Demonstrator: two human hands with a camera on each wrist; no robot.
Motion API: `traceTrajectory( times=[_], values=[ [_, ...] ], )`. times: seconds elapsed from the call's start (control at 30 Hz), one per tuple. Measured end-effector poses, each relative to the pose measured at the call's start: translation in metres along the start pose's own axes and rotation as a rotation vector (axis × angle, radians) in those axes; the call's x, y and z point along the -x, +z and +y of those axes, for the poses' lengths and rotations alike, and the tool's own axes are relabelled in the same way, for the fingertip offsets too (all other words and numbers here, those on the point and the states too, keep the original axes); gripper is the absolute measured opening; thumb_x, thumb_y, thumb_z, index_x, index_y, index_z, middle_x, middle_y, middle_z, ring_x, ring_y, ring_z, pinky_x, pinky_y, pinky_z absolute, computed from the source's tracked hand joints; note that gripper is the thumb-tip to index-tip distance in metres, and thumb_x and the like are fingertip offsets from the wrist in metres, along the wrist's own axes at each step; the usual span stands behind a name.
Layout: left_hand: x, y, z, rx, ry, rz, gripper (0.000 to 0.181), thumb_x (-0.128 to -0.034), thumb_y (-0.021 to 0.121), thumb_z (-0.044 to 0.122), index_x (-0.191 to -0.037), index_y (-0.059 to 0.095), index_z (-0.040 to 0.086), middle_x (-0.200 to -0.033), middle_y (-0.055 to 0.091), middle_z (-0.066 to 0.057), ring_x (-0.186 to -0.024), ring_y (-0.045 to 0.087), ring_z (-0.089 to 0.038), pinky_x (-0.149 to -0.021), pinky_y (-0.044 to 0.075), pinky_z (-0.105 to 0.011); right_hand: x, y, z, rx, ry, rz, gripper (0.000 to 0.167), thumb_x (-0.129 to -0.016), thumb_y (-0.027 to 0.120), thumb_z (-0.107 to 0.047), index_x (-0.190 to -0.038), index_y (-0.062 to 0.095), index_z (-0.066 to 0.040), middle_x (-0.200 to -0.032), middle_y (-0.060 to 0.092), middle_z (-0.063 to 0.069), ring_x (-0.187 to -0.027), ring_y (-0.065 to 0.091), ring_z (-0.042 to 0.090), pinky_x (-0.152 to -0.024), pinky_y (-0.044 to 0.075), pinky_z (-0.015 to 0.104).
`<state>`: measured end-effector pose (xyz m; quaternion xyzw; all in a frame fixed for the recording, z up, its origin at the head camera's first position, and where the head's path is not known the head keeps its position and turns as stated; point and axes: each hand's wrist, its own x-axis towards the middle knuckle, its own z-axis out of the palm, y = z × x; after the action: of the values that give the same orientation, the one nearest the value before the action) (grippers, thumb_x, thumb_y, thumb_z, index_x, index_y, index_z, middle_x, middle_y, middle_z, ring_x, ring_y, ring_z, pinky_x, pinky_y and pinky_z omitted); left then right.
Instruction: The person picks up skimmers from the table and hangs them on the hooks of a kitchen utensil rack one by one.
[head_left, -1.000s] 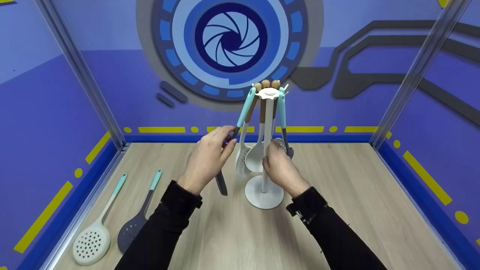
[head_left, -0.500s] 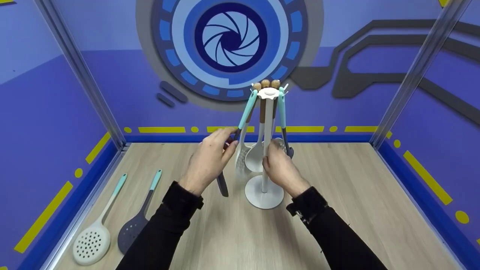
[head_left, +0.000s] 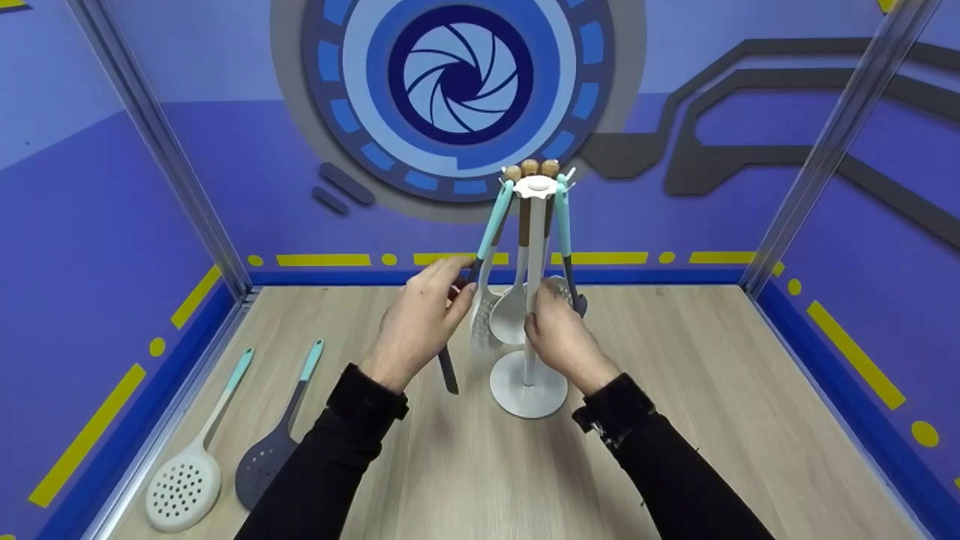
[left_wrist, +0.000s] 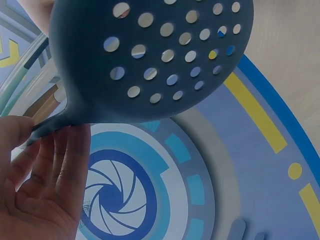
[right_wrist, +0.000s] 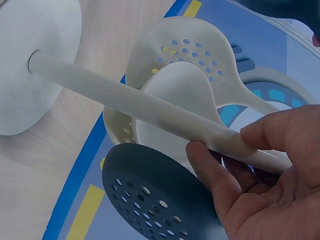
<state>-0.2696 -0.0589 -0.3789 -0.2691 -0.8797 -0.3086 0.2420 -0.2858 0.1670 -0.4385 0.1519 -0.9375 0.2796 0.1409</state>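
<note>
My left hand (head_left: 420,319) pinches the dark neck of a perforated skimmer (left_wrist: 80,70) between thumb and fingers. The skimmer's teal handle (head_left: 495,221) leans up to the left side of the stand's white top; whether its loop is on a hook is too small to tell. With curled fingers, my right hand (right_wrist: 260,190) grips the pole (right_wrist: 165,117) of the utensil stand (head_left: 536,187). Hanging around the pole are a white ladle (head_left: 508,315), white perforated utensils and another dark perforated utensil (right_wrist: 155,182) with a teal handle.
On the wooden table (head_left: 675,420), a white skimmer (head_left: 181,461) and a second dark skimmer (head_left: 259,461) lie at the left, handles pointing away. The stand's round base (head_left: 510,397) rests mid-table. Patterned walls (head_left: 300,150) enclose the back and sides.
The held skimmer's handle top has shifted slightly right and down at the stand's top. Its dark head has turned narrower to the head view. My right hand stays on the pole.
</note>
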Motion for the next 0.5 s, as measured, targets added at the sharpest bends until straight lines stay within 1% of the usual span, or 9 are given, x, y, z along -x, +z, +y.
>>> traceTrajectory(
  times=[0.13, 0.33, 0.5],
  values=[
    [0.000, 0.002, 0.000, -0.003, -0.005, -0.009, 0.035, -0.1025, 0.059, 0.025, -0.136, 0.059, 0.017, -0.109, 0.064, 0.007, -0.093, 0.062, -0.003, -0.072, 0.052, -0.018, 0.000, 0.000, 0.000, -0.007, 0.011, -0.003, 0.036, -0.098, 0.050, -0.007, -0.132, 0.041, 0.005, -0.116, 0.056, 0.022, -0.104, 0.065, 0.034, -0.074, 0.058, 0.042],
    [0.000, 0.006, -0.003, 0.009, -0.017, -0.018, 0.033, -0.0997, 0.063, 0.022, -0.132, 0.061, 0.016, -0.105, 0.065, 0.006, -0.090, 0.065, -0.004, -0.067, 0.053, -0.018, 0.000, 0.000, 0.000, -0.008, 0.015, -0.002, 0.035, -0.098, 0.051, -0.006, -0.130, 0.043, 0.004, -0.112, 0.056, 0.019, -0.099, 0.065, 0.032, -0.072, 0.057, 0.040],
    [0.000, 0.011, -0.006, 0.016, -0.023, -0.026, 0.033, -0.0982, 0.063, 0.020, -0.130, 0.061, 0.015, -0.106, 0.064, 0.007, -0.089, 0.065, -0.003, -0.069, 0.052, -0.016, -0.001, -0.001, 0.000, -0.016, 0.018, -0.004, 0.034, -0.098, 0.052, -0.006, -0.130, 0.044, 0.004, -0.111, 0.057, 0.018, -0.099, 0.064, 0.030, -0.073, 0.057, 0.040]
  ],
)
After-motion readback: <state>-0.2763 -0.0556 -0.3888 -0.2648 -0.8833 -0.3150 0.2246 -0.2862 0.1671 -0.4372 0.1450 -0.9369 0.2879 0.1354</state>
